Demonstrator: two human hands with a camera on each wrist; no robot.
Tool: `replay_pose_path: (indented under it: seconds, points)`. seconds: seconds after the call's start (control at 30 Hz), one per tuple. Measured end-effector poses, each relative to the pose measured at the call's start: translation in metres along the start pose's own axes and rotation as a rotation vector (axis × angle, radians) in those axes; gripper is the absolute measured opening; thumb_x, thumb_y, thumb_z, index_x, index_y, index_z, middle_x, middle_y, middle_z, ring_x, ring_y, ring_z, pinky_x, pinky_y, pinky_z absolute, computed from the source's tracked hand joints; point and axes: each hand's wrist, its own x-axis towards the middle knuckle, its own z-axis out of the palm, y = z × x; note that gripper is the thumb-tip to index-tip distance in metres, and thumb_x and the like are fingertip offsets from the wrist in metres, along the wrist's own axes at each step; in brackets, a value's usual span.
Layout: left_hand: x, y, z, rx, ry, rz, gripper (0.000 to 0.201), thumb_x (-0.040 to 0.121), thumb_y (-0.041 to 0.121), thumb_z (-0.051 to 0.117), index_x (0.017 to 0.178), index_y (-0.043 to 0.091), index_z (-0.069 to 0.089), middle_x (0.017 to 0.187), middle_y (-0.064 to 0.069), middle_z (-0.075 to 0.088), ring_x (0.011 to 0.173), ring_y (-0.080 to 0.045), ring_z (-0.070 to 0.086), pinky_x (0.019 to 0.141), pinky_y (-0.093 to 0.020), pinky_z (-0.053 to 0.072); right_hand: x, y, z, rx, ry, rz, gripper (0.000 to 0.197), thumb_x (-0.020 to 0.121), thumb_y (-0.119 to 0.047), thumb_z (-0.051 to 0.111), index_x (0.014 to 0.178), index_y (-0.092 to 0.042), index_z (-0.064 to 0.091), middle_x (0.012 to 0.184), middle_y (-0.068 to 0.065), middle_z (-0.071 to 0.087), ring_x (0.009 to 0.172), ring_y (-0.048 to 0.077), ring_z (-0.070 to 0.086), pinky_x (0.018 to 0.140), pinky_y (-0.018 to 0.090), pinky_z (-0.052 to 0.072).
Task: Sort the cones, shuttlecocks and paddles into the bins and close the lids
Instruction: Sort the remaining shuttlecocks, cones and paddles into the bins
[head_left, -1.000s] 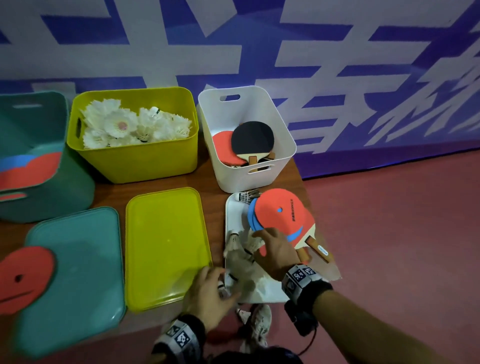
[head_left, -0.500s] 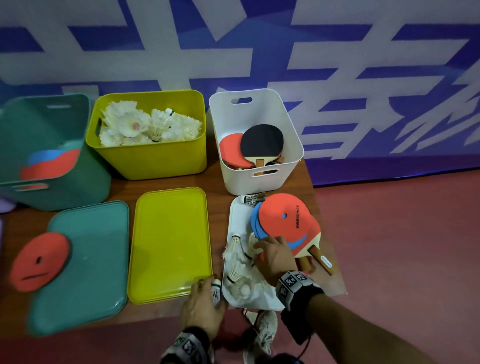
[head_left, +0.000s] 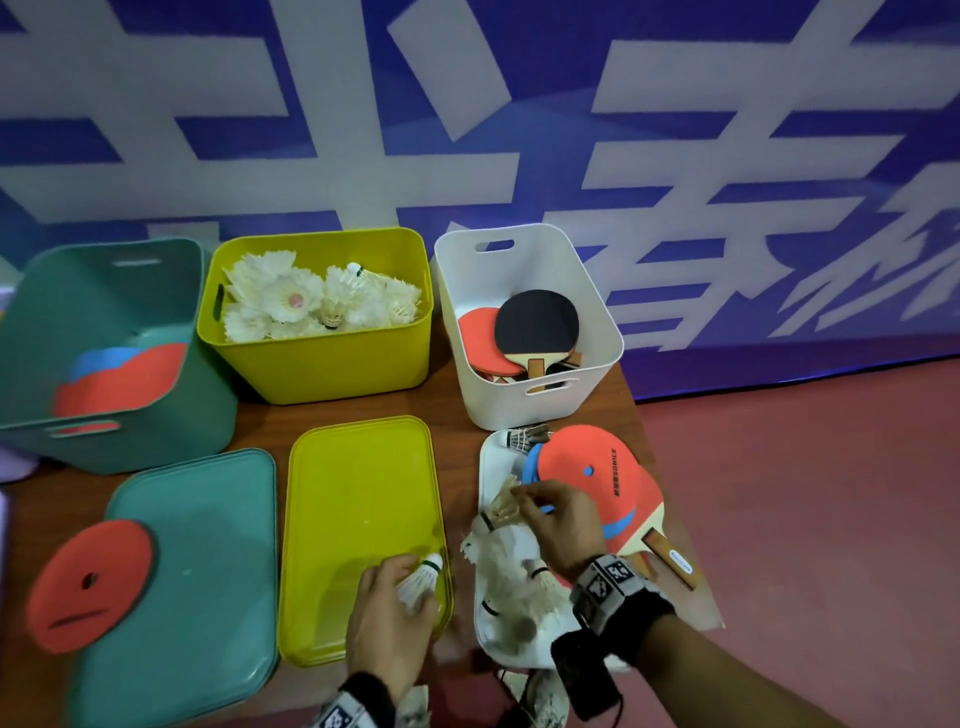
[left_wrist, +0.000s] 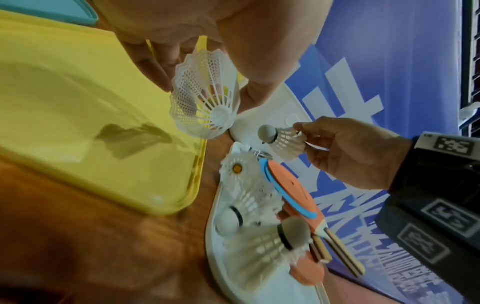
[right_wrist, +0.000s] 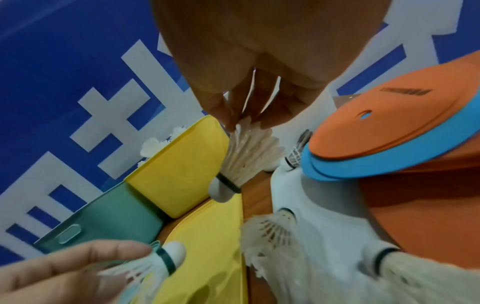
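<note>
My left hand (head_left: 402, 584) grips a white plastic shuttlecock (head_left: 422, 578) by its skirt over the near right corner of the yellow lid (head_left: 358, 519). My right hand (head_left: 524, 503) pinches a feather shuttlecock (head_left: 500, 509) by its feather tips, cork down (right_wrist: 221, 191), just above the white lid (head_left: 488, 467). On that lid lie several more shuttlecocks (head_left: 511, 577), an orange flat cone (head_left: 587, 467) on blue ones, and paddles (head_left: 670, 561) beneath. The yellow bin (head_left: 322, 364) holds shuttlecocks, the white bin (head_left: 498, 405) paddles, the green bin (head_left: 130, 441) flat cones.
A green lid (head_left: 208, 545) lies at the near left with an orange flat cone (head_left: 88, 584) overlapping its left edge. All three bins stand open along the back of the wooden table. The table's right edge runs close beside the white lid, with red floor beyond.
My left hand has taken up the plastic shuttlecock near the white lid's edge and raised it over the yellow lid. My right hand has lifted a feather shuttlecock out of the pile.
</note>
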Motion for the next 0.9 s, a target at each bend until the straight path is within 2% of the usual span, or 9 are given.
replay_pose_path:
  seconds: [0.03, 0.13, 0.23, 0.33, 0.53, 0.67, 0.73, 0.83, 0.9]
  points:
    - [0.005, 0.001, -0.006, -0.029, 0.025, 0.014, 0.039, 0.086, 0.025, 0.071, 0.119, 0.036, 0.053, 0.116, 0.011, 0.049, 0.098, -0.012, 0.058, 0.086, -0.035, 0.051, 0.003, -0.003, 0.003, 0.024, 0.008, -0.008, 0.042, 0.078, -0.057, 0.056, 0.095, -0.026, 0.078, 0.086, -0.01, 0.075, 0.08, 0.003, 0.068, 0.076, 0.037, 0.057]
    - [0.024, 0.009, -0.029, -0.09, 0.086, 0.061, 0.04, 0.085, 0.024, 0.074, 0.12, 0.033, 0.057, 0.114, 0.012, 0.051, 0.094, -0.011, 0.057, 0.081, -0.037, 0.053, 0.012, -0.022, 0.016, 0.048, 0.013, -0.11, 0.016, 0.086, -0.032, 0.065, 0.094, -0.028, 0.077, 0.09, -0.011, 0.074, 0.081, 0.003, 0.067, 0.073, 0.031, 0.057]
    - [0.051, 0.019, -0.062, -0.136, 0.148, 0.133, 0.039, 0.086, 0.022, 0.074, 0.121, 0.029, 0.058, 0.115, 0.01, 0.05, 0.097, -0.011, 0.055, 0.081, -0.033, 0.049, 0.025, -0.061, 0.026, 0.063, 0.004, -0.277, 0.017, 0.088, -0.025, 0.062, 0.094, -0.024, 0.077, 0.092, -0.009, 0.071, 0.083, 0.004, 0.066, 0.066, 0.02, 0.052]
    - [0.088, 0.038, -0.103, -0.167, 0.245, 0.199, 0.038, 0.085, 0.021, 0.073, 0.119, 0.029, 0.058, 0.113, 0.008, 0.05, 0.102, -0.014, 0.053, 0.085, -0.031, 0.044, 0.048, -0.107, 0.033, 0.076, -0.019, -0.441, 0.021, 0.09, -0.026, 0.06, 0.1, -0.02, 0.077, 0.099, -0.006, 0.069, 0.091, 0.003, 0.064, 0.074, 0.016, 0.051]
    - [0.159, 0.091, -0.182, -0.185, 0.43, 0.307, 0.034, 0.084, 0.02, 0.072, 0.116, 0.025, 0.062, 0.111, 0.009, 0.051, 0.099, -0.016, 0.054, 0.085, -0.035, 0.047, 0.112, -0.192, 0.049, 0.118, 0.063, -0.503, 0.028, 0.092, -0.026, 0.058, 0.111, -0.015, 0.075, 0.107, -0.005, 0.065, 0.097, 0.004, 0.061, 0.079, 0.011, 0.048]
    - [0.198, 0.108, -0.209, -0.139, 0.475, 0.308, 0.033, 0.085, 0.021, 0.071, 0.117, 0.022, 0.062, 0.119, 0.0, 0.056, 0.104, -0.022, 0.056, 0.087, -0.036, 0.047, 0.153, -0.228, 0.057, 0.101, 0.096, -0.42, 0.03, 0.094, -0.019, 0.061, 0.122, -0.012, 0.069, 0.119, 0.001, 0.063, 0.11, 0.013, 0.059, 0.079, -0.001, 0.037]
    - [0.211, 0.111, -0.213, -0.108, 0.459, 0.317, 0.033, 0.086, 0.022, 0.07, 0.117, 0.022, 0.061, 0.119, 0.001, 0.055, 0.104, -0.022, 0.056, 0.085, -0.032, 0.045, 0.171, -0.243, 0.061, 0.065, 0.106, -0.397, 0.034, 0.094, -0.02, 0.06, 0.125, -0.011, 0.067, 0.125, 0.004, 0.061, 0.114, 0.016, 0.059, 0.087, 0.006, 0.038]
    - [0.226, 0.115, -0.21, -0.052, 0.418, 0.344, 0.031, 0.086, 0.024, 0.068, 0.116, 0.024, 0.06, 0.116, 0.003, 0.054, 0.101, -0.018, 0.055, 0.08, -0.025, 0.039, 0.194, -0.262, 0.071, -0.017, 0.106, -0.427, 0.041, 0.093, -0.023, 0.059, 0.131, -0.011, 0.062, 0.133, 0.006, 0.056, 0.12, 0.021, 0.056, 0.102, 0.029, 0.044]
    - [0.238, 0.122, -0.208, -0.049, 0.41, 0.351, 0.031, 0.087, 0.025, 0.067, 0.117, 0.025, 0.06, 0.117, 0.004, 0.054, 0.102, -0.018, 0.055, 0.081, -0.024, 0.038, 0.208, -0.271, 0.078, -0.072, 0.044, -0.425, 0.05, 0.093, -0.025, 0.059, 0.14, -0.011, 0.053, 0.143, 0.007, 0.049, 0.128, 0.021, 0.05, 0.109, 0.036, 0.04]
